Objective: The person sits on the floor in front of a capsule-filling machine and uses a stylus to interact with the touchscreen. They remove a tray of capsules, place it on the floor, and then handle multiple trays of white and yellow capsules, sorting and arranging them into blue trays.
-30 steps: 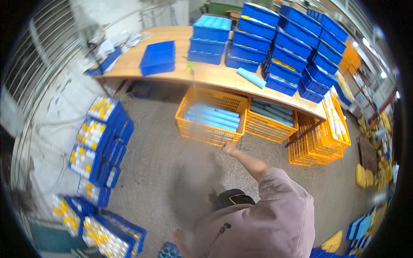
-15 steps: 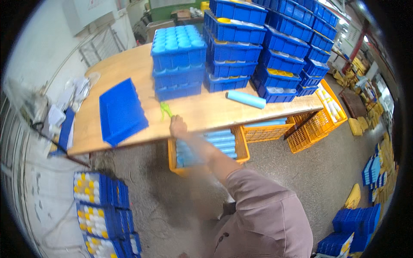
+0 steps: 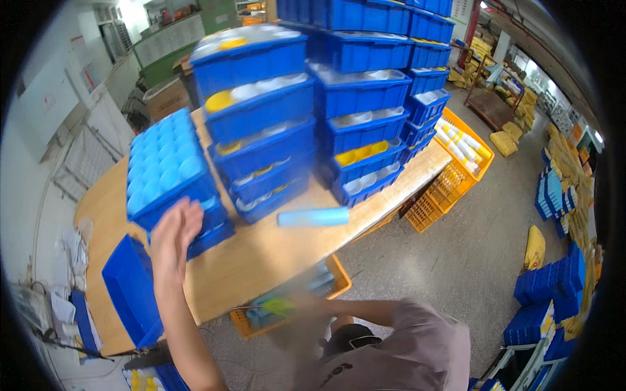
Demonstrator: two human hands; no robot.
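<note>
One open left hand (image 3: pixel 175 236) reaches a stiff blue compartment tray (image 3: pixel 168 168) on the worktop (image 3: pixel 274 251); probably light, best gripped at its rim. Right hand (image 3: pixel 287 306) blurred, grip unclear.

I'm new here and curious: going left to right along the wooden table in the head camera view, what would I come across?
Empty blue bin lying at the table's edge → left hand raised before the blue cell tray stack → light blue roll → tall stacks of blue crates → orange basket beyond the table.
</note>
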